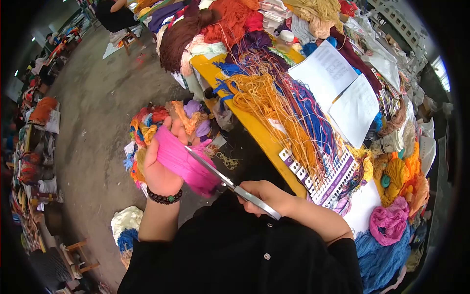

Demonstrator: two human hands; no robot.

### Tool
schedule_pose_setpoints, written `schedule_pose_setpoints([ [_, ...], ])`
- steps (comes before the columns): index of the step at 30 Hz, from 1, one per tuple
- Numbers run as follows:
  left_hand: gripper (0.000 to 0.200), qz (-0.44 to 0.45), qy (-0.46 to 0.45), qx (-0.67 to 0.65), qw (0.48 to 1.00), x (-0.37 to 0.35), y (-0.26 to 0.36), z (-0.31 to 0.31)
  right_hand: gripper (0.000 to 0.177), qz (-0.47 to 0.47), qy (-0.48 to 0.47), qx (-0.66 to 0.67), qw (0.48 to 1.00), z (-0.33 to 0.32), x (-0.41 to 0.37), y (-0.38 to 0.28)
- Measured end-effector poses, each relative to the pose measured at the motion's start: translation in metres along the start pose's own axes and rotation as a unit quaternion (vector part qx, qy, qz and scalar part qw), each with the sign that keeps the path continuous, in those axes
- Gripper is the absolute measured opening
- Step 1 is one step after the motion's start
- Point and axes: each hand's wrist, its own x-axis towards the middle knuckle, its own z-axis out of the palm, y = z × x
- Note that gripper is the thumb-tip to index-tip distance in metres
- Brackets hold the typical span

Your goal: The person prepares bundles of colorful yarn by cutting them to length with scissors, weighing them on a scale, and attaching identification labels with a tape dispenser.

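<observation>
A bundle of bright pink thread point(183, 159) lies across the palm and fingers of my left hand point(161, 169), which has a dark bead bracelet at the wrist. The fingers are partly curled around the bundle. My right hand point(262, 197) is closed around the grey handle of long metal scissors point(227, 182). The scissors point up and left, and their blades lie over the pink thread, with the tip near its middle. Under and behind my left hand is a heap of multicoloured thread point(196, 117).
A yellow-edged table point(264, 147) on the right holds orange and blue thread, a card with holes point(333, 183), written papers point(355, 110) and a jar point(285, 40). White and blue skeins point(126, 220) lie lower left. A person point(113, 15) sits at the upper left.
</observation>
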Motion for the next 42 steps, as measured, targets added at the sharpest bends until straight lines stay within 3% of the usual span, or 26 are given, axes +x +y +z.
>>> schedule_pose_setpoints([
  [3,0.044,0.003,0.015,0.001,1.000,-0.004,-0.003,-0.008,0.031,-0.035,0.030,0.016,0.999,-0.001,-0.002,0.004],
  [6,0.045,0.016,0.074,0.012,0.997,-0.008,-0.012,0.015,0.028,0.014,0.021,0.037,0.999,-0.002,-0.003,-0.001],
  [8,0.048,0.056,0.163,0.052,0.984,-0.008,-0.014,-0.012,0.025,0.019,0.012,0.018,1.000,-0.001,-0.001,-0.001],
  [9,0.051,0.003,0.109,0.005,0.994,-0.013,-0.010,-0.008,0.023,0.025,0.016,0.026,0.999,-0.002,0.000,0.004],
  [10,0.051,-0.016,0.102,-0.035,0.994,-0.014,-0.010,-0.013,0.020,0.047,0.030,0.030,0.998,-0.001,0.001,0.003],
  [12,0.049,-0.005,0.122,-0.028,0.992,-0.015,-0.011,-0.013,0.019,-0.002,0.026,0.056,0.998,-0.005,0.001,0.008],
  [15,0.046,0.001,0.119,-0.043,0.992,-0.009,-0.006,-0.010,0.026,-0.029,0.136,0.023,0.990,-0.006,0.003,0.006],
  [16,0.046,0.008,0.112,-0.044,0.993,-0.006,-0.005,-0.003,0.030,-0.025,0.188,-0.071,0.979,-0.012,0.007,0.013],
  [17,0.045,0.009,0.090,-0.038,0.995,-0.002,-0.006,0.006,0.029,-0.056,0.226,-0.076,0.970,-0.013,0.013,0.014],
  [22,0.051,-0.026,0.006,-0.021,0.999,0.013,-0.014,0.102,0.036,-0.122,0.306,-0.066,0.942,-0.024,0.045,0.045],
  [25,0.055,-0.078,-0.089,-0.020,0.993,0.007,-0.023,0.158,0.028,-0.238,0.379,-0.178,0.877,-0.026,0.057,0.044],
  [27,0.055,-0.082,-0.156,0.006,0.984,-0.002,-0.020,0.179,0.033,-0.190,0.291,0.084,0.934,-0.038,0.065,0.086],
  [28,0.057,-0.063,-0.168,0.059,0.982,-0.007,-0.012,0.188,0.041,-0.156,0.234,0.214,0.935,-0.045,0.067,0.104],
  [30,0.058,-0.017,-0.180,0.040,0.983,-0.017,0.002,0.197,0.048,-0.334,0.073,0.162,0.925,-0.018,0.055,0.065],
  [31,0.056,0.007,-0.220,0.045,0.975,-0.018,0.008,0.192,0.048,-0.332,0.069,0.161,0.927,-0.018,0.053,0.068],
  [33,0.057,0.039,-0.234,-0.080,0.968,-0.016,0.019,0.174,0.031,-0.182,0.092,0.114,0.972,-0.017,0.044,0.087],
  [35,0.052,0.059,-0.208,-0.115,0.970,-0.016,0.032,0.158,0.022,-0.037,0.112,0.062,0.991,-0.017,0.038,0.105],
  [37,0.043,0.100,-0.176,-0.063,0.977,-0.016,0.050,0.127,0.025,-0.050,0.081,-0.104,0.990,-0.023,0.029,0.122],
  [38,0.043,0.101,-0.177,-0.061,0.977,-0.019,0.057,0.111,0.029,-0.106,0.073,-0.141,0.982,-0.026,0.029,0.140],
  [40,0.040,0.154,-0.079,-0.032,0.984,-0.025,0.069,0.081,0.032,-0.126,0.079,-0.140,0.979,-0.022,0.026,0.140],
  [42,0.039,0.180,-0.047,0.009,0.983,-0.034,0.078,0.053,0.042,-0.129,0.068,-0.186,0.972,-0.022,0.024,0.137],
])
